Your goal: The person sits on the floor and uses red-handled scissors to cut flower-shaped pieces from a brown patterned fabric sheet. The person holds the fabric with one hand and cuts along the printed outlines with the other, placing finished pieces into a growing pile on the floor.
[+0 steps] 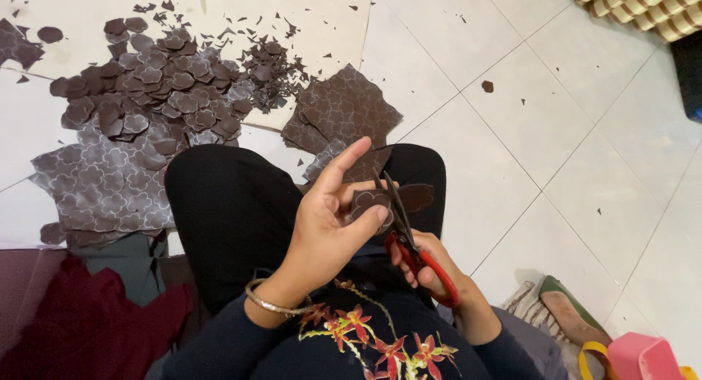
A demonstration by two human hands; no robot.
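Your left hand pinches one brown flower cutout | right hand clamped on one red-handled scissors | cut flower pile on floor, uncountable.

Matt brown patterned cloth piece, glossy red plastic-handled metal scissors, glossy tiled floor

A pink container, a green shoe and dark red cloth lie on the white tiled floor.
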